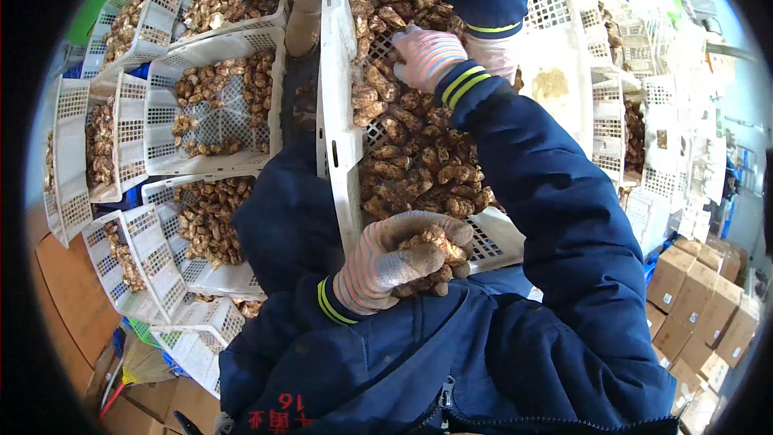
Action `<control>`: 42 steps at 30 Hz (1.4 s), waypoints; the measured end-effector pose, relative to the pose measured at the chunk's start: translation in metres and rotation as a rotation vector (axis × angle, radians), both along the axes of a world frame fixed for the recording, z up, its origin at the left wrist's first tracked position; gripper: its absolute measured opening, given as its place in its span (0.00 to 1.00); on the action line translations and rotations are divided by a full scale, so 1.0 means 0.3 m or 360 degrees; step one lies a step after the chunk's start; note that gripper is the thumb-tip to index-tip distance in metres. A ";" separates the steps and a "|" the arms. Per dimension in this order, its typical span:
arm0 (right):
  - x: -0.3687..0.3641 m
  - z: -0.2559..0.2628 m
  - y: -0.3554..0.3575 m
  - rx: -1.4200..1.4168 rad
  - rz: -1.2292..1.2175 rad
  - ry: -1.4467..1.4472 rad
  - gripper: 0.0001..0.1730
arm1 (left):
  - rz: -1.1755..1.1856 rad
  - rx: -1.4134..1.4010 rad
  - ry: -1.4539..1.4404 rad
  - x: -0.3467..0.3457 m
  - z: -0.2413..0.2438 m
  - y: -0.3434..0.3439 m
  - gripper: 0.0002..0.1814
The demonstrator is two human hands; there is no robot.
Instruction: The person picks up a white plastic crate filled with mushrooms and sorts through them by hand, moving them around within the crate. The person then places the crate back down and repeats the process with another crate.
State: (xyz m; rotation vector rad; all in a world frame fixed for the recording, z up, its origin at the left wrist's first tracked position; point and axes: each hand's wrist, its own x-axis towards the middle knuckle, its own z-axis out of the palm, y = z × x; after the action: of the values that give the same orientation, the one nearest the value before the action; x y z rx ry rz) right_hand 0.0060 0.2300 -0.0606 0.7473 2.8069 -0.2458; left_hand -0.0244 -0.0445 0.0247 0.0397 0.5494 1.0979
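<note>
A long white plastic crate (341, 151) lies before me, with many brown, knobbly root-like pieces (416, 157) spread on its perforated bottom. My left hand (398, 260), in a striped knit glove with soiled fingertips, is closed around several of these pieces (438, 244) close to my body, over the crate's near end. My right hand (432, 57), gloved alike, reaches across to the far part of the crate, palm down just above the pieces; its fingertips are partly hidden, and I cannot tell whether it grips one.
A co-worker's gloved hand (495, 57) and dark blue sleeve are right beside my right hand. White crates (275, 96) holding similar pieces stand on the left, others on the right. Cardboard boxes (688, 296) are stacked at the lower right. A broom (145, 362) is at the lower left.
</note>
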 end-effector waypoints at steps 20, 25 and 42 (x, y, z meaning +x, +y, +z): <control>0.282 0.200 -0.087 -0.0068 -0.0074 0.0014 0.23 | 0.0161 -0.0022 -0.0008 0.018 0.016 0.005 0.22; 0.243 0.057 -0.178 0.0178 -0.0062 -0.0267 0.22 | 0.0109 0.0013 0.0025 0.011 0.013 0.010 0.20; 0.355 0.205 -0.129 -0.0473 -0.0223 -0.0462 0.19 | 0.0096 0.0043 0.0018 0.015 0.013 0.008 0.20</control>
State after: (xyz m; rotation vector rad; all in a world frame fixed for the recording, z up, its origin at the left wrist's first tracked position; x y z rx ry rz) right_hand 0.1125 0.1913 0.0010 0.8325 2.3797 -0.5201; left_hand -0.0200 -0.0419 0.0285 0.0533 0.5491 1.1647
